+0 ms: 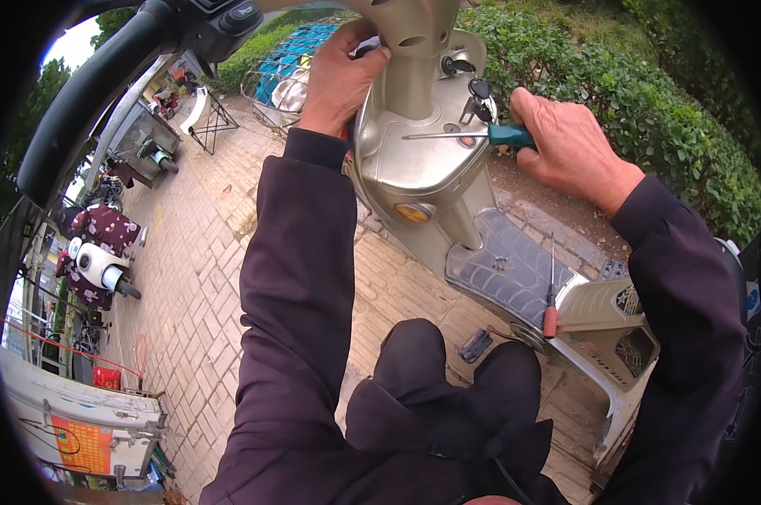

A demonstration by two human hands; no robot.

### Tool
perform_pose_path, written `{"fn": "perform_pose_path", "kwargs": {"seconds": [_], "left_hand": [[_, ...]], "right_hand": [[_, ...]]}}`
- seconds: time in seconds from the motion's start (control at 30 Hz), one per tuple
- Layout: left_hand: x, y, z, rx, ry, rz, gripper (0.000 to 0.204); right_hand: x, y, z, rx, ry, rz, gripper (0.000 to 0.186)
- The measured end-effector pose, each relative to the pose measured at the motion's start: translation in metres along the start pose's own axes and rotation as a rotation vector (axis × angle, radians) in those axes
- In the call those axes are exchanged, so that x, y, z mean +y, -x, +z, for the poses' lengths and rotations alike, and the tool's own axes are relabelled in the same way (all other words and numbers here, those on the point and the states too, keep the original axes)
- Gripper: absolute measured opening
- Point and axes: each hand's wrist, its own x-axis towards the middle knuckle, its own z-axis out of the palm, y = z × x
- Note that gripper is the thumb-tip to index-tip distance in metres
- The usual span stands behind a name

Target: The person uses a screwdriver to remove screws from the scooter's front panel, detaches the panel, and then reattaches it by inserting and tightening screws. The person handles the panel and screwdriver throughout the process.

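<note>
My left hand [339,77] is at the left side of the gold scooter's steering column [404,80], fingers curled on a dark part I cannot make out. My right hand [565,151] grips the green handle of a screwdriver [505,135]. Its metal shaft points left across the front panel [411,168]. Keys [480,93] hang at the column's right, just above the screwdriver. A second screwdriver [550,321] with a red handle lies on the edge of the grey footboard [502,278].
A black handlebar grip [77,101] arches across the upper left. A hedge [607,76] runs along the right. On the brick paving [187,278] stand a folding chair [197,114], a white scooter [103,269] and a metal cart [132,147]. A wire basket [275,71] sits behind the column.
</note>
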Motion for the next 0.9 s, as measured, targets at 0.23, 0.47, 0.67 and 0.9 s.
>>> {"fn": "perform_pose_path", "kwargs": {"seconds": [0.23,0.47,0.67,0.9], "left_hand": [[0.0,0.011,-0.005,-0.153,0.284,-0.102,0.057],[-0.001,0.011,-0.005,-0.186,0.424,-0.114,0.06],[-0.007,0.011,-0.004,-0.194,0.434,-0.073,0.058],[-0.011,0.008,-0.002,-0.161,0.348,-0.057,0.056]], "right_hand": [[-0.01,-0.019,0.012,0.09,-0.198,0.147,0.039],[-0.009,-0.005,0.009,-0.05,-0.437,0.441,0.059],[-0.036,-0.018,0.011,-0.05,-0.552,0.52,0.056],[-0.058,-0.031,0.032,-0.044,-1.124,0.608,0.04]]}}
